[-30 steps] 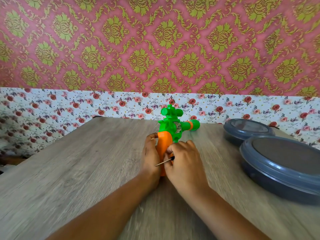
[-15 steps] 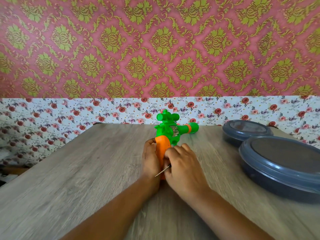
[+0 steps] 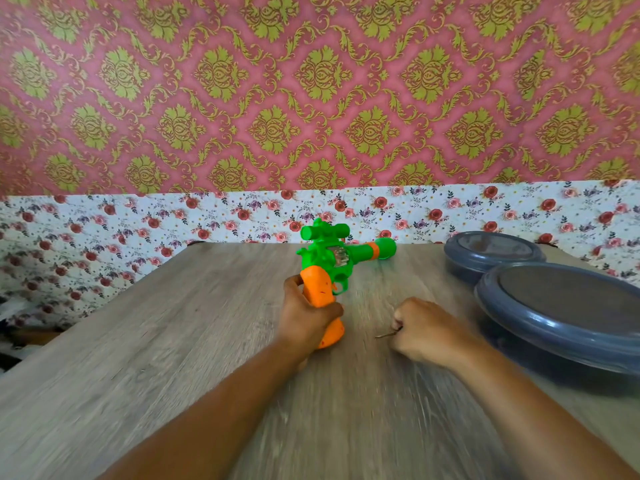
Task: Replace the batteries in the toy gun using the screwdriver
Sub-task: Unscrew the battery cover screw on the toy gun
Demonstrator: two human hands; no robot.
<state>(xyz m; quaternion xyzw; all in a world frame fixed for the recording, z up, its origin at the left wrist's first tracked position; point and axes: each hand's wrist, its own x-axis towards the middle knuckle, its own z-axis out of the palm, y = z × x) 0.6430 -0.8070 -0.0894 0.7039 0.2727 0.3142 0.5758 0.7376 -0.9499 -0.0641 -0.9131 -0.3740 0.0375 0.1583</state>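
Centrally on the grey wood-grain table [image 3: 145, 358], the left hand [image 3: 304, 320] wraps its fingers round the smooth orange grip of the plastic toy gun [image 3: 332, 261], whose bright green body, cylindrical scope and orange-banded barrel point away to the right, the butt of the grip down near the tabletop. Just to the right and apart from the toy, the right hand [image 3: 426, 330] is curled into a fist over the screwdriver [image 3: 386, 335], only its thin metal shaft poking out leftward from the fingers. Two round, shallow grey-blue plastic containers [image 3: 561, 317] with flat lids sit near the table's right edge.
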